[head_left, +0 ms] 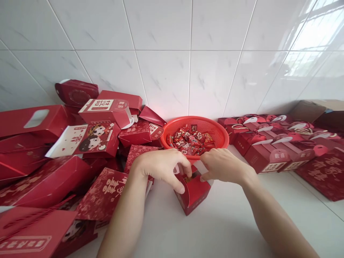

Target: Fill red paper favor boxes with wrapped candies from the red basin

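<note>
A small red box (195,195) stands on the white surface in front of me, its top open and something golden partly visible inside. My left hand (163,166) is curved over its left side, thumb and fingers on the box's edge and flap. On the right side, my right hand (225,166) has its thumb at the rim and its fingers curled on the far flap, partly hidden. Just behind the box is a red plastic basket (224,134) with red-wrapped candies (192,139) in it.
Red boxes and bags (99,193) lie heaped on the left. Rows of closed red boxes (266,156) with handles stand on the right, with a brown carton (307,109) behind them. A tiled wall (163,79) rises behind the basket.
</note>
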Motion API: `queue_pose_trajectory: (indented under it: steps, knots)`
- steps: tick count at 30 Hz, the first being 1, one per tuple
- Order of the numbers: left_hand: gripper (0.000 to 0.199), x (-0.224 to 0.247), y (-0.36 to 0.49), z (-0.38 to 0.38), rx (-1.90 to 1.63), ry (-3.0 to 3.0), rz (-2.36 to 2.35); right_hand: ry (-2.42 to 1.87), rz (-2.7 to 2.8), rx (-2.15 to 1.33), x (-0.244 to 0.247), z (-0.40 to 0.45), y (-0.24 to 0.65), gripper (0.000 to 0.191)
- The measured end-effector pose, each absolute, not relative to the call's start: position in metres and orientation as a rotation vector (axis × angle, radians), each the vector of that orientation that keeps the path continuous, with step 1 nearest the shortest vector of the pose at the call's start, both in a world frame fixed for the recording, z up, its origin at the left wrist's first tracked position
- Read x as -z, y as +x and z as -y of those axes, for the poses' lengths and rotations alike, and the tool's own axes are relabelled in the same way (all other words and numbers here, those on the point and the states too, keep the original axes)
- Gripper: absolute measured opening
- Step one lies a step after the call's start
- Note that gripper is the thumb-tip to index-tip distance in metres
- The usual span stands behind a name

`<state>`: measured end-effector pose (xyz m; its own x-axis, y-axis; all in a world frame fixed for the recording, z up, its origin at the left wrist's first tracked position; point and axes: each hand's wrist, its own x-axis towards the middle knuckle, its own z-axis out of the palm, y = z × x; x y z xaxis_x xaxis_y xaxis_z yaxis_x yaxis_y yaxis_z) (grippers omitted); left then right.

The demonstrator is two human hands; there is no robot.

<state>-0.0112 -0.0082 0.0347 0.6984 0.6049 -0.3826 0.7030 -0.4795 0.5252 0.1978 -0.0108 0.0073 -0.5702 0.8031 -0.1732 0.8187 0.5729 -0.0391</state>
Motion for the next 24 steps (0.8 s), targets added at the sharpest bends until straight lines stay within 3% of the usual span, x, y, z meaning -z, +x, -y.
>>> queue_pose_trajectory:
  steps: [10, 18, 24]
  knots:
    - [0.021, -0.017, 0.000, -0.003, 0.254, 2.229, -1.033, 1.637, -2.519, 0.105, -0.014, 0.017, 0.193, 0.021]
    - [0.029, -0.017, 0.008, 0.001, 0.298, 2.263, -1.304, 1.159, -2.724, 0.472, -0.011, 0.021, 0.189, 0.009]
    - [0.038, -0.015, 0.008, 0.000, 0.325, 2.247, -1.377, 1.148, -2.738, 0.508, -0.004, 0.023, 0.179, 0.025]
